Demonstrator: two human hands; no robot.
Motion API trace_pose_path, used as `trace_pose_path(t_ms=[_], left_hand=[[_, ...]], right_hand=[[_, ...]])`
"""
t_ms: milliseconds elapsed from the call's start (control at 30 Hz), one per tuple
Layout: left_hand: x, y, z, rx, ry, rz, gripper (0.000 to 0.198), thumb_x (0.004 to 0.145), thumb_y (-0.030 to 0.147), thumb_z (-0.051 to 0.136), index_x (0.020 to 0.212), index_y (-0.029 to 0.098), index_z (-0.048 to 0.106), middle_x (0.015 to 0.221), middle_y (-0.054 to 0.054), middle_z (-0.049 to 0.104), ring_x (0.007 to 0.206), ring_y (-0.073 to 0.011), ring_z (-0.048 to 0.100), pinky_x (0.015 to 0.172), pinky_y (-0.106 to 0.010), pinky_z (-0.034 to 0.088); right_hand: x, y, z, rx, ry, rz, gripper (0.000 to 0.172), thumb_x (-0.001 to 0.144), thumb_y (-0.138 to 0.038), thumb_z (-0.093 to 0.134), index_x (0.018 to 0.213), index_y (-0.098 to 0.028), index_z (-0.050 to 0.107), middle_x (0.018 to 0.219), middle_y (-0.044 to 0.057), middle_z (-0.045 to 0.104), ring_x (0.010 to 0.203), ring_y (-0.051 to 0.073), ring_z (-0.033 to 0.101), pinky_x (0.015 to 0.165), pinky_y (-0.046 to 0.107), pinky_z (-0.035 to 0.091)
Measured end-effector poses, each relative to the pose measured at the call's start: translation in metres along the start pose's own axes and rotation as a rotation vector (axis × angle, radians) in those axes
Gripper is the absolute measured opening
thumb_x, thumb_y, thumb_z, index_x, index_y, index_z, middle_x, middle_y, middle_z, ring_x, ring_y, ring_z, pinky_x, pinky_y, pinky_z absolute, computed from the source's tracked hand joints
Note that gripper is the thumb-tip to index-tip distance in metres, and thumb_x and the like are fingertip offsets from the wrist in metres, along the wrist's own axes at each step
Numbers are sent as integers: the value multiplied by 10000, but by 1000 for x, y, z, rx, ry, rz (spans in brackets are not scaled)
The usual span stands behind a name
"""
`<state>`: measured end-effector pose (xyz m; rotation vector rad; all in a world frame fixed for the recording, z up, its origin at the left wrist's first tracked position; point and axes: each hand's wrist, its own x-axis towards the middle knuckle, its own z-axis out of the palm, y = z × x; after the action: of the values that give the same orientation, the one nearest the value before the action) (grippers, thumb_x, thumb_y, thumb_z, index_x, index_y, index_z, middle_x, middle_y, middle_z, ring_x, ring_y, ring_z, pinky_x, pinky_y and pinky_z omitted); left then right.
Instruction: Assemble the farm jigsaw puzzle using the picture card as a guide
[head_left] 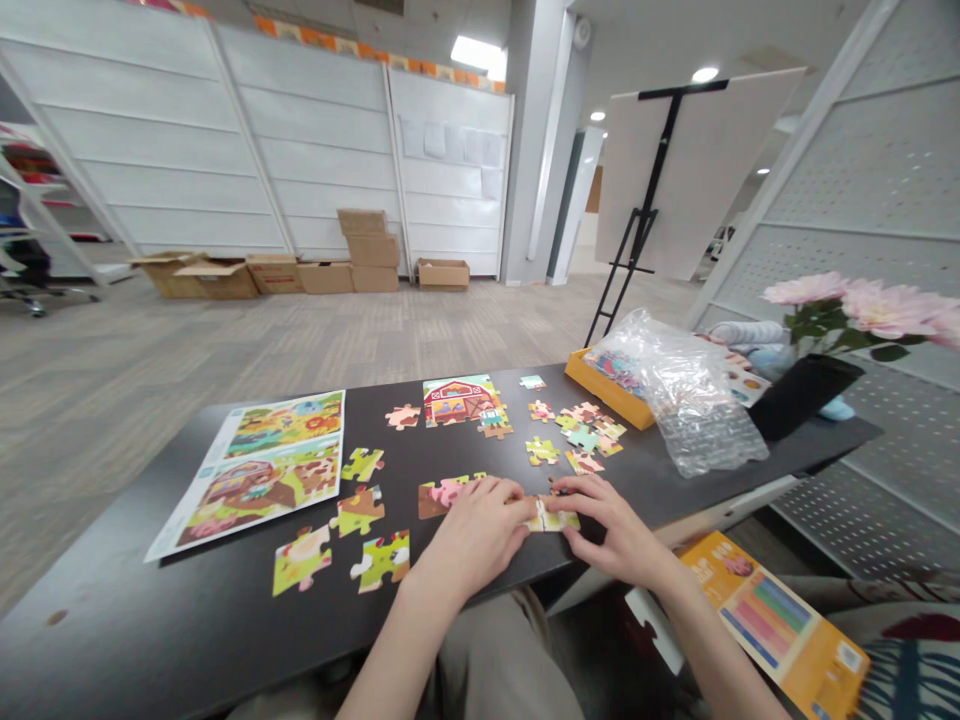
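Observation:
My left hand [480, 525] and my right hand [607, 525] rest on the dark table [187, 620] near its front edge, fingertips pressed on a pair of puzzle pieces [551, 515] held together between them. A joined piece with a pink pig [442, 495] lies just left of my left fingers. Further back sits an assembled barn section [459, 400]. Loose pieces lie at the left [360, 510] and in a cluster at the right [581, 435].
A printed reference sheet [262, 465] lies at the table's left. An orange puzzle box tray [607, 390] and crumpled clear plastic wrap [690, 400] sit at the right, beside a black vase of pink flowers [802, 390]. An orange box lid [780, 620] lies below right. An easel stands behind.

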<state>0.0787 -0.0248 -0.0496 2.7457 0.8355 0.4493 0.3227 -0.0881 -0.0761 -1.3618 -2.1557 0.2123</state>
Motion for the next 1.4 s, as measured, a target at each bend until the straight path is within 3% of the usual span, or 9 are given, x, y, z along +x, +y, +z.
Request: trace_pose_path(t_ms=[300,900,1100,1400], left_hand=[[1,-3,-2,-71,-15,-47,178,942,272,633,1113,224,626,1179,-49,674,1123,-243,598,988,-405,459],[1,1,-1,-53,1,-23,236,968,291,601,1200,261,628,1237,-41,673,1129,-256,569,985,-409,439],[3,9,-2,45,-20,-9,309,940,397,657,1199,234,608,1168,-51,701,1102,-255,574,975,-408,427],[6,12,-1,44,4,3,240,918,345,630,1089,180,600,1085,-84,696,1081,-265,571,949,-399,434]], right_hand=[[3,-1,0,21,12,0,403,803,-97,592,1141,-278,718,1286,90,652,1203,262,609,1054,467,486],[3,-1,2,-30,27,-15,393,813,-115,592,1125,-302,744,1266,76,668,1166,262,635,1023,464,513],[0,9,-1,-2,5,11,364,820,-190,616,1149,-292,732,1262,81,677,1163,289,651,1039,463,518],[-1,20,2,0,31,52,333,832,-223,614,1145,-270,717,1266,88,670,1213,291,633,1068,452,510]])
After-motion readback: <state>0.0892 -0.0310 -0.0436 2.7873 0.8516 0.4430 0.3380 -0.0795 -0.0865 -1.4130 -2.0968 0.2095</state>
